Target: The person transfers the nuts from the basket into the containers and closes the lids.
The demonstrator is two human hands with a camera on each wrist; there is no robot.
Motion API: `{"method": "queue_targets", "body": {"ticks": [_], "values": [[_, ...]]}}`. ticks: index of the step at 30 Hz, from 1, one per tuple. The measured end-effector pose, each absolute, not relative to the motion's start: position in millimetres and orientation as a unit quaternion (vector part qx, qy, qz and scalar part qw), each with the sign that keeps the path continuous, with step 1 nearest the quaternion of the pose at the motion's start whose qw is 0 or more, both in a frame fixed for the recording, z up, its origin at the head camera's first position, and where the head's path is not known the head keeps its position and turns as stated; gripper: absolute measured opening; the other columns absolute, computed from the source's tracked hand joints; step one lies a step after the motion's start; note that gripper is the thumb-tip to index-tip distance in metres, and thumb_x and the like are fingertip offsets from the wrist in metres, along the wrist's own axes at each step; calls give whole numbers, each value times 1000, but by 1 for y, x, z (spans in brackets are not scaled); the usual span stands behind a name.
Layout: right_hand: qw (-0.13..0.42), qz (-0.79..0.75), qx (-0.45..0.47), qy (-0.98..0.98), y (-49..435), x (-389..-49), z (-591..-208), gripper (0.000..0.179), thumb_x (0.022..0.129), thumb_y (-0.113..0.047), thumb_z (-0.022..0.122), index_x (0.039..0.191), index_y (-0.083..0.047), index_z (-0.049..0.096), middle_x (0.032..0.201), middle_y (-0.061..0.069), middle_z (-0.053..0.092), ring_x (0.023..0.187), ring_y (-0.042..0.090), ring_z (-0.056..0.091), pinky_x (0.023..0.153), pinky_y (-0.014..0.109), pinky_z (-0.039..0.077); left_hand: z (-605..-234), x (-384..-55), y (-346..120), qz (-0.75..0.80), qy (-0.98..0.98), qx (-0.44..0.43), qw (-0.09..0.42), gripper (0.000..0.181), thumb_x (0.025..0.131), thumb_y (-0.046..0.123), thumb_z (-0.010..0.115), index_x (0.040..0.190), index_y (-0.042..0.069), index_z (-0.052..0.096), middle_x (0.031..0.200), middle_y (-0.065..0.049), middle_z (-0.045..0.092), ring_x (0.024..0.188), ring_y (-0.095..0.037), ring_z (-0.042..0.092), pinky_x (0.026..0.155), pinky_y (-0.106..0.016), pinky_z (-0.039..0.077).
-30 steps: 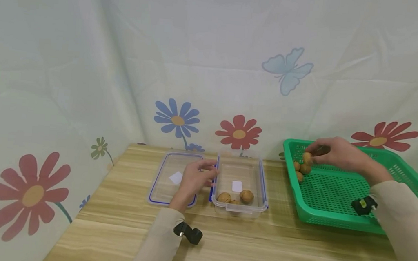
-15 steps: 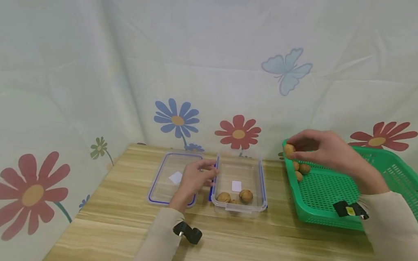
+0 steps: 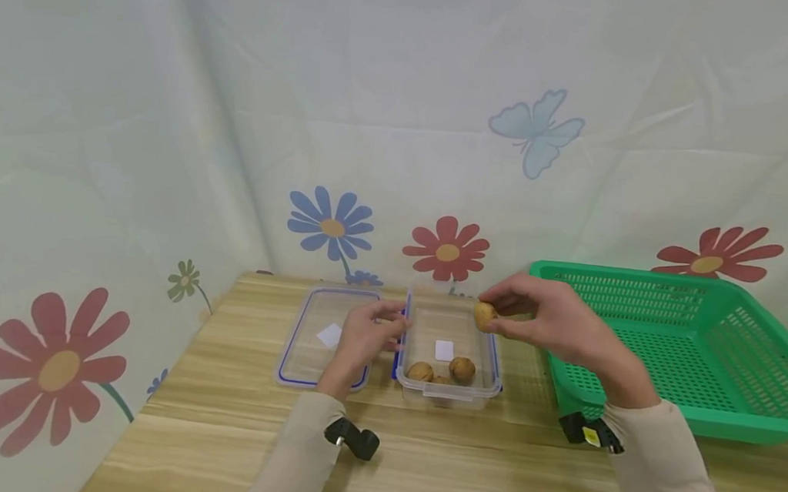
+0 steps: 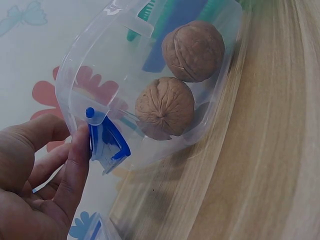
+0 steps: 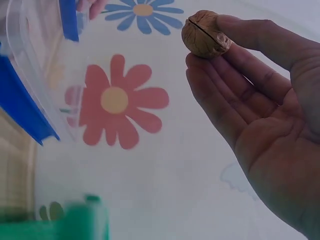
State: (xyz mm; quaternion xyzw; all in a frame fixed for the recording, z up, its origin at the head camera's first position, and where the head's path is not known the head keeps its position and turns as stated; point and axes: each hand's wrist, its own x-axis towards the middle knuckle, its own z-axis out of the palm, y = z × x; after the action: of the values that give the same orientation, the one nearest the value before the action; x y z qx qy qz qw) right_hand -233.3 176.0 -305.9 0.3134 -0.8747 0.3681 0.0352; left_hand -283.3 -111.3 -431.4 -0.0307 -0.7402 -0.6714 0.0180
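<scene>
walnut (image 3: 484, 316) has moved from above the green basket's (image 3: 707, 421) left rim to above the clear container's (image 3: 452, 390) right rim, pinched by right hand (image 3: 562, 321). left hand (image 3: 362, 340) unmoved, fingers relaxed at the blue latch (image 4: 107, 142). right hand hides basket's left side; left hand partly covers blue-edged lid (image 3: 306, 347). walnut's tan, roundish, wrinkled, dark seam across it.
</scene>
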Motion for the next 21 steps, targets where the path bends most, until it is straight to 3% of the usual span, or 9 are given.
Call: {"method": "queue_targets", "body": {"ticks": [7, 11, 21], "values": [[18, 380, 318, -868, 159, -241, -328, 31, 95, -7, 81, 125, -4, 73, 115, 4, 75, 105, 23, 73, 93, 44, 64, -431, -283, -112, -676, -736, -34, 15, 36, 97, 6, 77, 132, -1, 71, 113, -17, 69, 88, -30, 75, 72, -34, 68], [2, 385, 321, -865, 154, -245, -337, 31, 96, -9, 81, 125, -3, 73, 115, 4, 75, 106, 23, 72, 93, 45, 64, -430, -283, -111, -677, -735, -33, 16, 36, 97, 6, 77, 131, -1, 72, 113, -17, 69, 86, -28, 75, 72, -35, 68], [-26, 368, 324, -871, 137, -255, -362, 26, 94, -8, 81, 119, -4, 75, 108, 0, 74, 100, 19, 71, 89, 35, 64, -431, -283, -111, -674, -738, -24, 21, 36, 96, 5, 77, 131, 0, 73, 113, -17, 69, 82, -23, 74, 72, -35, 69]]}}
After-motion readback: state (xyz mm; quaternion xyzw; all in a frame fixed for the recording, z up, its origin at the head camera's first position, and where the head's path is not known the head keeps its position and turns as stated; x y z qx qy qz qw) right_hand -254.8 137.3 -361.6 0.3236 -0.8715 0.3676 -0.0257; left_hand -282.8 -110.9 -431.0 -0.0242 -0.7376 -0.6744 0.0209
